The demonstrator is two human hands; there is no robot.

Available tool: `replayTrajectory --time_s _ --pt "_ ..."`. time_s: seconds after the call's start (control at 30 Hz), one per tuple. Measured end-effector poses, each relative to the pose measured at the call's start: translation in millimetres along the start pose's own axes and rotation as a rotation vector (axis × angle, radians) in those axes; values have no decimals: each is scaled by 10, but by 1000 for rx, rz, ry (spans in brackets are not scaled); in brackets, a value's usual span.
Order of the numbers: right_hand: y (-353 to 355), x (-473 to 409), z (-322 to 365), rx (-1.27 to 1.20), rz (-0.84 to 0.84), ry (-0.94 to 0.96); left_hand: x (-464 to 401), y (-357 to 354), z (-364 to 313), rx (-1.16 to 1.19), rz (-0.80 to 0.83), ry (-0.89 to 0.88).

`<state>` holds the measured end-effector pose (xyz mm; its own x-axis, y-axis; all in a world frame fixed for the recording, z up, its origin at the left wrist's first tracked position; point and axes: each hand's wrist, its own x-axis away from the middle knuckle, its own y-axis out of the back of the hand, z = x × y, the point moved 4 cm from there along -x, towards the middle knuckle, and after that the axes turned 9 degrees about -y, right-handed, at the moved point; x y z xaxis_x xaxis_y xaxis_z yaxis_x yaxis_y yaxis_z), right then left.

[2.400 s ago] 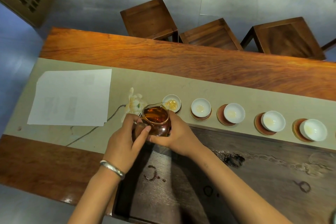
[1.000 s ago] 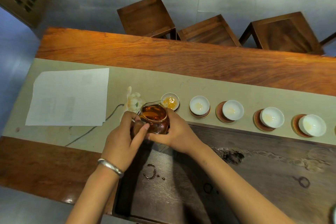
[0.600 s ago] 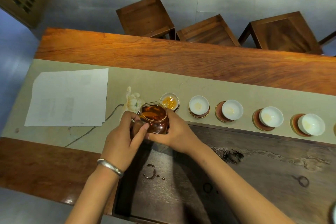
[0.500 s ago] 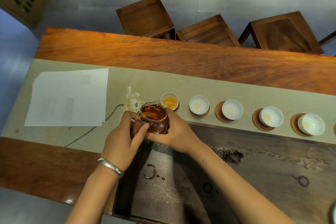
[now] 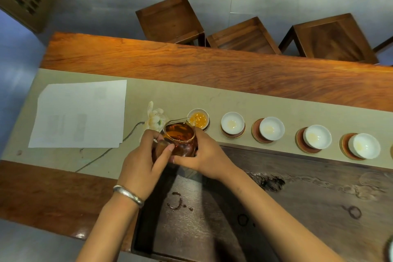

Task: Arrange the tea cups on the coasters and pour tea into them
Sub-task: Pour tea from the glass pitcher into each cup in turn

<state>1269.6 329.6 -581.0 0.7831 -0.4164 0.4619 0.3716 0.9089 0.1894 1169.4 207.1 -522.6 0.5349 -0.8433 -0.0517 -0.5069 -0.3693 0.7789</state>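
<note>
A glass pitcher [image 5: 180, 137] of dark amber tea is tilted, its spout over the leftmost white cup [image 5: 198, 118], which holds orange tea. My right hand [image 5: 205, 156] grips the pitcher's right side and bottom. My left hand [image 5: 144, 162] steadies its left side with the fingertips. To the right stands a row of white cups on round brown coasters: the second cup [image 5: 232, 123], the third cup [image 5: 271, 128], the fourth cup [image 5: 317, 136] and the fifth cup [image 5: 364, 145]. Each of these shows only a pale trace at the bottom. Some sit off-centre on their coasters [image 5: 256, 134].
A beige runner [image 5: 212, 98] with a painted flower [image 5: 155, 118] lies along the wooden table [image 5: 212, 66]. White paper sheets [image 5: 80, 112] lie at left. A dark tea tray [image 5: 276, 208] with wet rings is below my hands. Three wooden stools [image 5: 170, 18] stand beyond the table.
Tea has risen in the leftmost cup, turning from pale yellow to orange. Both hands and the pitcher have stayed almost in place.
</note>
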Motion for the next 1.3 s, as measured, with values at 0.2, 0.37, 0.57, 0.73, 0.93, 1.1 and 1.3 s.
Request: replayTrajectory --time_s 0.2,0.37,0.57,0.73,0.93,1.1,1.3 --pt "-5 -10 -33 12 -2 -20 -10 1 0 1 6 4" --pt "-1 -25 -54 24 8 -29 -23 -3 -2 -2 15 11" --pt "-2 -50 -86 31 20 -47 -37 -14 3 -12 18 2" --pt "12 -20 -37 60 3 -38 -40 -16 -4 -14 21 -9" --pt "-6 -33 -64 14 -3 2 3 -15 -1 -20 56 10" --pt "7 -13 -78 43 -40 12 64 -20 -10 -7 80 6" --pt "99 38 -54 91 -59 25 140 -47 -32 37 81 -5"
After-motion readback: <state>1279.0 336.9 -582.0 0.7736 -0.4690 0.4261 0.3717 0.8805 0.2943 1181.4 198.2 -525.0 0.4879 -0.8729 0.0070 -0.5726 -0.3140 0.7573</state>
